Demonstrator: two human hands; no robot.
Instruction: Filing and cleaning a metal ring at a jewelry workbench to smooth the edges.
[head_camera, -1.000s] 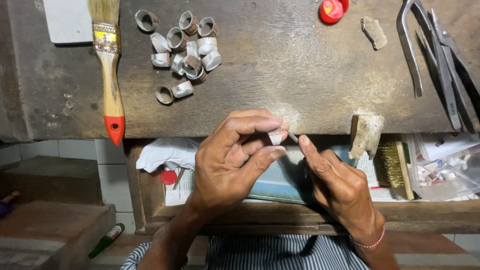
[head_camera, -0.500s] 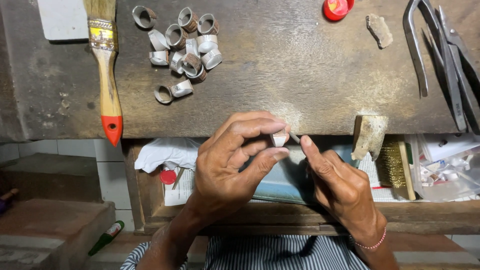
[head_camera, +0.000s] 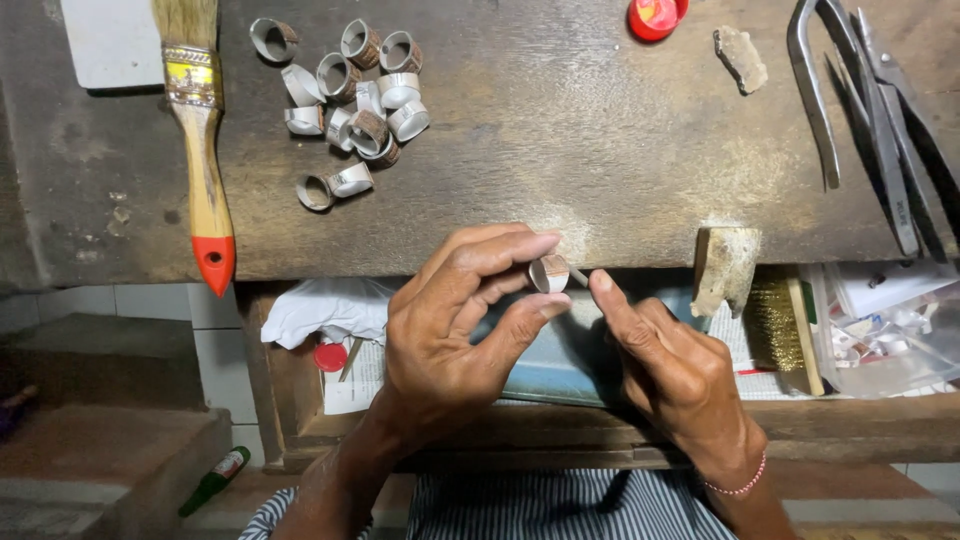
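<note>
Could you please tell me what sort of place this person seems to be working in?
Probably a small jeweller's or metalworker's bench: a worn wooden benchtop carries a cluster of metal rings, tongs and a paintbrush, while the left hand holds one ring.

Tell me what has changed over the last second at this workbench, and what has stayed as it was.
Very little moved. The left hand still pinches the small metal ring between thumb and fingers, now turned slightly so its open end shows more. The right hand keeps a thin tool against the ring. The view shifted slightly. The pile of rings, the paintbrush and the pliers lie where they were.
</note>
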